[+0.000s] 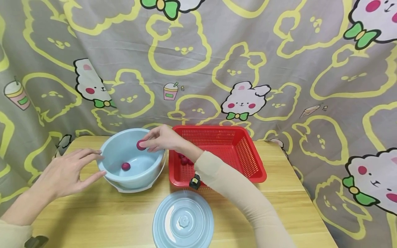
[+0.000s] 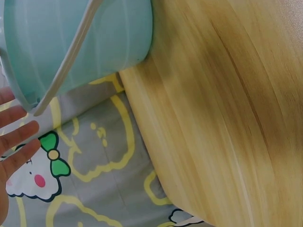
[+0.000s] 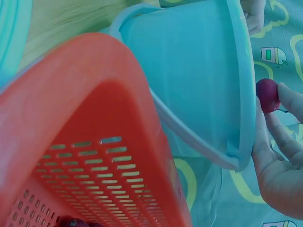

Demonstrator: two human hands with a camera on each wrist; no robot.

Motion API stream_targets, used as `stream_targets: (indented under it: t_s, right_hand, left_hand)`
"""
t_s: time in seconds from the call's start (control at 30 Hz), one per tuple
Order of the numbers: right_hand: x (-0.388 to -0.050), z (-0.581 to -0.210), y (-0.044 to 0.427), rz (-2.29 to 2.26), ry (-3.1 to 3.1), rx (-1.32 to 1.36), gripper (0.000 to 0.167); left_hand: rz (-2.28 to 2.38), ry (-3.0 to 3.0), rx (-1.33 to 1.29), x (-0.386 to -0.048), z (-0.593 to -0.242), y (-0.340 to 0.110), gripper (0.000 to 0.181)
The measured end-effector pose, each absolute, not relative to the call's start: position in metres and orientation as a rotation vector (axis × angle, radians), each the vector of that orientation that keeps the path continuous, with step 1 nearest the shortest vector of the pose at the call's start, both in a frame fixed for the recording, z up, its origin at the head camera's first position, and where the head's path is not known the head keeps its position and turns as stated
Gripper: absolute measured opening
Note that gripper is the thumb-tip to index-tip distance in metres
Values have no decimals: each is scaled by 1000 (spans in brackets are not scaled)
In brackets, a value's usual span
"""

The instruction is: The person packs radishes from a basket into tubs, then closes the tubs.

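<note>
My right hand [image 1: 162, 138] pinches a small dark red, plum-like fruit [image 3: 268, 95] between thumb and fingers, over the opening of a light blue bucket [image 1: 133, 179]. Another such fruit [image 1: 125, 166] lies on the bucket's floor. On the bucket's left side, my left hand [image 1: 69, 170] has its fingers spread, with the fingertips at the rim; it holds nothing. In the left wrist view, the fingers [image 2: 19, 142] are close to the rim and the pale handle. More dark red fruits [image 1: 184, 160] lie in the left part of a red basket [image 1: 260, 172], partly hidden by my right forearm.
A round light blue lid [image 1: 183, 222] lies on the wooden table [image 1: 124, 220], in front of the basket. The basket stands just right of the bucket, whose handle [image 3: 189, 135] hangs down its side. A patterned grey curtain [image 1: 198, 62] hangs behind the table.
</note>
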State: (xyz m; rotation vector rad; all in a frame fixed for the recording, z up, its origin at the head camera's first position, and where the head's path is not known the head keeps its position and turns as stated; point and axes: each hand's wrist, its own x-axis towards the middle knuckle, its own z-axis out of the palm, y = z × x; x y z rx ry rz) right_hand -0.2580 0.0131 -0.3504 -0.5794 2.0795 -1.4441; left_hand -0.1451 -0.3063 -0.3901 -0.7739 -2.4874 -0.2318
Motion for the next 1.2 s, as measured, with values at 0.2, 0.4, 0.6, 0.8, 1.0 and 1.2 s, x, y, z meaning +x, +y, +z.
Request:
stream_targets:
  t_s: [0.2,0.4,0.6,0.8,1.0,1.2]
  right_hand:
    - [-258,-354,1,-1405,2098,-606,25]
    - [-259,-354,-6,-1331,2126,-617,27]
    - [-260,-354,-8,-1285,2147,-609,28]
    - [-259,-354,-9,-1304,2134,-604,28]
    - [-258,-355,-9,-1382,2097,-566,27]
    - [-257,-358,-10,-1436,2074,-541,23]
  left_hand:
    - [-232,-2492,-774,-145,-390,-307,54]
    - [-194,-2467,-809,-147,-388,-307,55]
    - [-197,-2483,-798,-147,-387,-306,56]
    - [-194,-2490,-795,-145,-388,-306,57]
    - [-194,-2494,-794,-144,-388,-306,56]
    - [-198,-2501,-794,-144,-388,-306,55]
